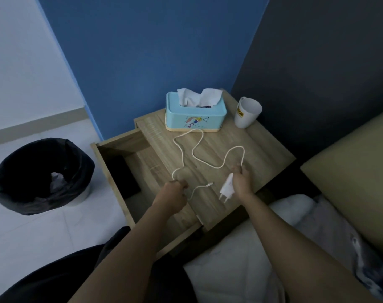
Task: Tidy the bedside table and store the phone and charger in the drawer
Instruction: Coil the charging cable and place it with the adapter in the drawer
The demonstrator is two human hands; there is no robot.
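A white charger plug (226, 189) hangs from my right hand (243, 180), which grips the plug and its cable above the near part of the wooden bedside table (262, 154). The white cable (195, 149) snakes over the tabletop toward the tissue box. My left hand (175, 193) pinches the cable near its free connector end (209, 184). The drawer (111, 154) is pulled out to the left, and a dark phone (122, 176) lies flat inside it.
A light blue tissue box (196, 119) and a white mug (247, 112) stand at the back of the tabletop. A bin lined with a black bag (42, 173) sits on the floor at the left. Bed and white pillow (240, 248) lie at the right.
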